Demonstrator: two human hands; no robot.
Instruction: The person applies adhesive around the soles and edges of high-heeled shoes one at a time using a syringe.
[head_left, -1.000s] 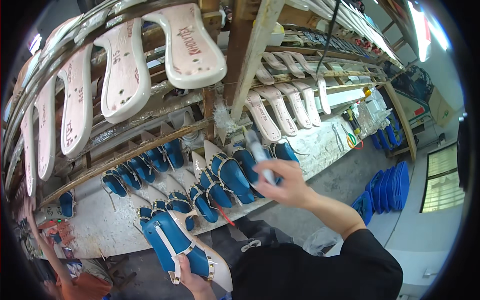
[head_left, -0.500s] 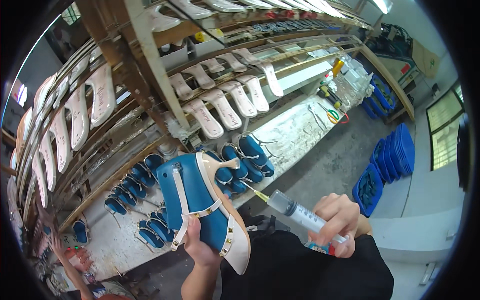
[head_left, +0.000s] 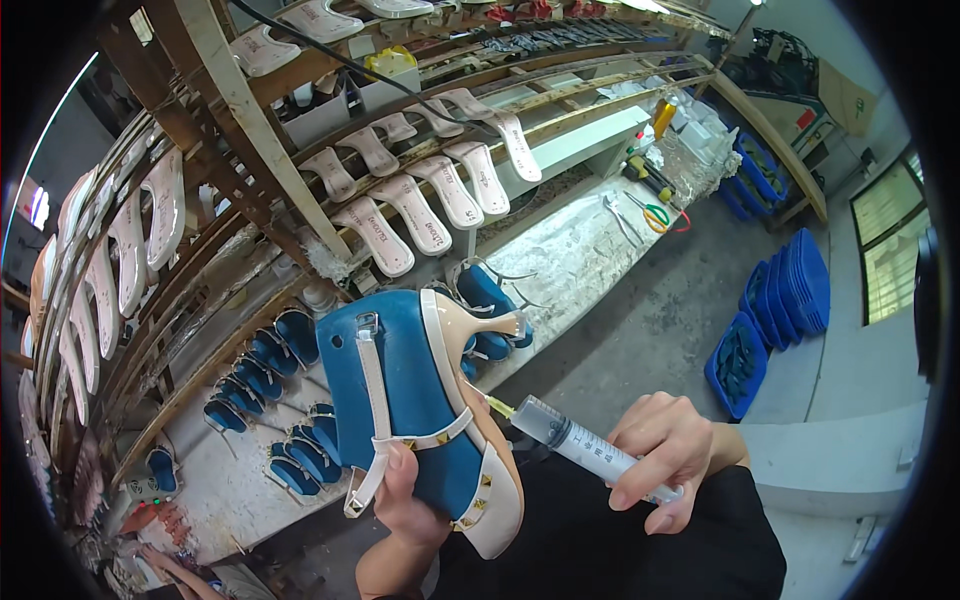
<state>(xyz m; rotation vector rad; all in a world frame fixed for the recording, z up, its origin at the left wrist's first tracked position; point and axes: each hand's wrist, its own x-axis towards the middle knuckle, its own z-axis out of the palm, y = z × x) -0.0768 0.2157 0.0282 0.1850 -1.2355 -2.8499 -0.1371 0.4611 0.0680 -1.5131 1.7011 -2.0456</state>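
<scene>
My left hand [head_left: 405, 510] is closed around a high-heeled sandal [head_left: 440, 436], its thumb on the strap near the studs. The sandal is tilted, with pale straps, gold studs, a beige heel and a blue shoe last [head_left: 400, 350] inside. Between the fingers and thumb of my right hand [head_left: 665, 450] is a clear syringe [head_left: 580, 450] with a yellow needle tip [head_left: 500, 407]. That tip points at the sandal's sole edge, below the heel; whether it touches cannot be made out. My left fingers are mostly hidden behind the sandal.
Several blue-filled sandals [head_left: 270, 360] stand on the long white bench [head_left: 570, 250]. Pale soles [head_left: 420, 215] line the wooden racks. Pliers [head_left: 622, 220] and scissors [head_left: 655, 215] lie at the bench's far end. Blue crates [head_left: 790, 290] stack on the right. Another person's hand [head_left: 165, 565] is at lower left.
The sandal has come closer to view, and the syringe's needle tip has moved down and left to the sole's edge. The background has shifted left. Both hands keep their holds.
</scene>
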